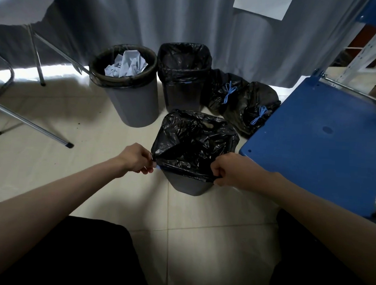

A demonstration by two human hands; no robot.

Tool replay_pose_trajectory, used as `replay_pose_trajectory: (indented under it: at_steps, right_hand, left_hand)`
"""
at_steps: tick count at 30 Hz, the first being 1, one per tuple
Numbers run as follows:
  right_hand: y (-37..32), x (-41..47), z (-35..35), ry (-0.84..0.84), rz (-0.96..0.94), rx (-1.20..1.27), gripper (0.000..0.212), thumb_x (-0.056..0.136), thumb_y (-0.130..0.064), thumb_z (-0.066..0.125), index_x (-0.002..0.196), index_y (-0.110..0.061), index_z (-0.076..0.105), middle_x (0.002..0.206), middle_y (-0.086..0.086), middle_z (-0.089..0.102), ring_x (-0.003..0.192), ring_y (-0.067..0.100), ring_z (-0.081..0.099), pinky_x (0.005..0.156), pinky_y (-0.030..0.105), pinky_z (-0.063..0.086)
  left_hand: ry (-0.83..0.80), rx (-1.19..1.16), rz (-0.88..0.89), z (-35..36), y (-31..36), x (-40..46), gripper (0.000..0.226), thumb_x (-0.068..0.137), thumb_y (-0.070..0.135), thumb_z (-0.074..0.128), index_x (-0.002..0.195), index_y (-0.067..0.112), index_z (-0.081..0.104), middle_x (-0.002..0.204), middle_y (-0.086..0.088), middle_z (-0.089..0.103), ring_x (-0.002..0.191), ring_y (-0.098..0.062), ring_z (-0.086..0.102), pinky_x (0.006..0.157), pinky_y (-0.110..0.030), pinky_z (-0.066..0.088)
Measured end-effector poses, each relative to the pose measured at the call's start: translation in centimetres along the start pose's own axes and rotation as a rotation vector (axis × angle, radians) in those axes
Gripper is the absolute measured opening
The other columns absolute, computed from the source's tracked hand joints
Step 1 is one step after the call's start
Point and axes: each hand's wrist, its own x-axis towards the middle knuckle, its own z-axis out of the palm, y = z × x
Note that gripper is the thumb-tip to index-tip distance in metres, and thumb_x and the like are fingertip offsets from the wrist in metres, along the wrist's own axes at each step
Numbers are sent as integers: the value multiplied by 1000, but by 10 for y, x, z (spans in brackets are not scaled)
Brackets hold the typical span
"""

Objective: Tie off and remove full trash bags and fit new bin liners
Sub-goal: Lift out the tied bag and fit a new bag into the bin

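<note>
A small grey bin (188, 186) stands on the floor in front of me with a black liner (193, 142) spread over its mouth. My left hand (136, 158) pinches the liner's near-left edge. My right hand (230, 172) grips its near-right edge, pulled down over the rim. Behind it a round grey bin (134, 104) holds crumpled white paper (126, 64) inside a black liner. Beside that stands a square dark bin (182, 95) lined in black. Two tied black bags (222, 92) (250, 108) with blue drawstrings lie at the right.
A blue shelf board (323, 134) juts in at the right, close to my right arm. Metal chair legs (34, 124) cross the floor at left. Grey curtains (187, 18) hang behind the bins. The floor is pale tile.
</note>
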Motion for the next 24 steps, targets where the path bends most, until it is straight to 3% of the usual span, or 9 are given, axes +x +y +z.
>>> replay_pose_trajectory:
  at_steps: [3,5,8,11,15,17,24]
  right_hand:
    - [1,0,1,10,-8,-16,32,80,-21,68,63,-26,42,80,-2,58,76,18,57,60,32,44]
    - [3,0,0,11,-11,-21,31,80,-19,68,64,-25,41,81,-1,58,77,19,57,59,31,43]
    - [4,1,0,3,-15,-27,30,79,-16,67,64,-25,41,81,1,58,76,20,56,59,30,40]
    - [5,3,0,-9,-15,-32,29,77,-12,64,64,-24,40,82,4,58,72,21,53,58,30,38]
    - [7,4,-3,-24,-17,-55,30,72,-9,63,63,-22,37,81,7,58,66,14,42,55,27,30]
    - [11,3,-4,-35,-6,-59,29,70,-7,62,63,-21,37,80,6,57,64,13,39,54,26,28]
    - [23,1,-4,-42,37,-89,30,67,4,54,63,-18,35,75,0,43,64,13,36,58,32,30]
  left_hand:
    - [166,226,79,-9,4,2,21,91,21,63,72,14,70,67,0,73,59,-15,68,64,-23,50]
    - [270,206,147,-20,13,1,20,93,27,63,77,14,67,68,-1,72,60,-16,69,68,-28,54]
    - [341,123,305,-25,31,-2,9,89,18,66,82,13,69,75,-2,72,66,-16,68,70,-30,55]
    - [283,190,360,-15,41,-3,8,84,14,72,90,18,73,77,3,70,68,-11,62,71,-24,44]
    - [280,204,311,-11,40,3,24,83,13,72,107,16,70,98,0,72,82,-19,63,84,-30,49]
    - [259,127,281,-12,42,4,31,84,13,72,114,16,65,102,-3,72,83,-21,64,86,-33,51]
    - [50,-325,82,-12,39,9,34,90,5,65,123,6,56,103,-16,69,76,-23,64,71,-32,56]
